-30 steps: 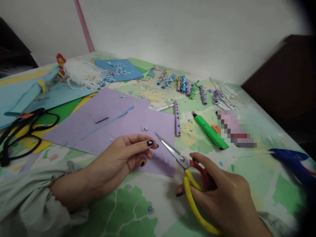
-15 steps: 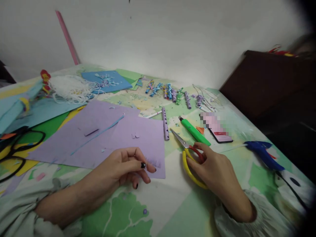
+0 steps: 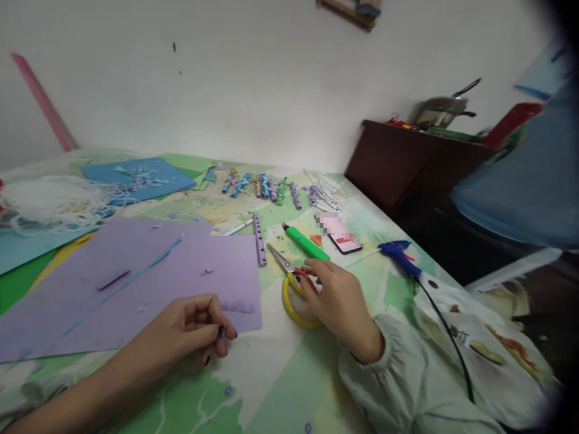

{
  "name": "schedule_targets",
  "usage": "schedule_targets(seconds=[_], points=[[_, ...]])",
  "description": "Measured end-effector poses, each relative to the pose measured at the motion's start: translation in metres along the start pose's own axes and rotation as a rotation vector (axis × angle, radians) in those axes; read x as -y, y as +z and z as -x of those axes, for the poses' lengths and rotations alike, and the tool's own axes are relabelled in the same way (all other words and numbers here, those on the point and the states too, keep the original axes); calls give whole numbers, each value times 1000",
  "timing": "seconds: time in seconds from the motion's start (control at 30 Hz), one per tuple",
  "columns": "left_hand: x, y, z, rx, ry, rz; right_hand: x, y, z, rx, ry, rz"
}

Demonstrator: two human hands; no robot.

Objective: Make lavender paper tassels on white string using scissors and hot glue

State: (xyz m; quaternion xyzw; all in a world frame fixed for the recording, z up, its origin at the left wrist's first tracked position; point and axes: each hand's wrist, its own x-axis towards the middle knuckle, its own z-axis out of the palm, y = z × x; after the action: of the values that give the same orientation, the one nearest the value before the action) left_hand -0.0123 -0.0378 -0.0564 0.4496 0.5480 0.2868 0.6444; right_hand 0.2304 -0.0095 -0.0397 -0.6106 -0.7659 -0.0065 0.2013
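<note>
My right hand [image 3: 339, 301] grips the red handle loop of a pair of scissors [image 3: 293, 283] between thumb and fingers. The scissors lie on the table, blades pointing up and left, the yellow loop nearest me. My left hand [image 3: 192, 334] hovers at the near right edge of a purple sheet [image 3: 158, 256], its fingers curled and thumb close against the index finger; anything pinched there is too small to make out. Beyond the scissors lie a green utility knife [image 3: 305, 243] and a purple dotted paper tube [image 3: 259, 240].
A phone [image 3: 339, 232] and a blue glue gun [image 3: 400, 256] with a black cord lie to the right. Several fringed paper rolls [image 3: 271, 188] are lined up at the back. White string [image 3: 63, 202] and a blue sheet [image 3: 167, 175] with scraps are at left.
The view has swung right, so the table appears shifted left. My right fingers have closed more on the scissors' red loop. My left fingers have curled in tighter.
</note>
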Motion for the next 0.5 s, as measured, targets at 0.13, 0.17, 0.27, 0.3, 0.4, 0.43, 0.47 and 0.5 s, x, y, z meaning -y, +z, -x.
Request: schedule_targets(seconds=[0.13, 0.17, 0.27, 0.3, 0.4, 0.43, 0.47, 0.5], points=[[1, 4, 2, -15, 26, 24, 6, -4, 8, -15, -32, -28], [1, 5, 3, -14, 27, 26, 7, -7, 9, -16, -27, -21], [1, 4, 3, -13, 1, 4, 5, -26, 7, 8, 74, 93], [1, 3, 3, -16, -6, -5, 0, -35, 4, 29, 137, 158], [3, 1, 2, -18, 16, -11, -24, -62, -16, 102, 347, 358], [4, 1, 1, -13, 34, -15, -36, -68, -25, 112, 392, 381], [5, 0, 0, -9, 52, -25, -49, -73, -34, 122, 448, 404], [6, -1, -1, -7, 68, -41, -62, -76, -43, 131, 518, 424]])
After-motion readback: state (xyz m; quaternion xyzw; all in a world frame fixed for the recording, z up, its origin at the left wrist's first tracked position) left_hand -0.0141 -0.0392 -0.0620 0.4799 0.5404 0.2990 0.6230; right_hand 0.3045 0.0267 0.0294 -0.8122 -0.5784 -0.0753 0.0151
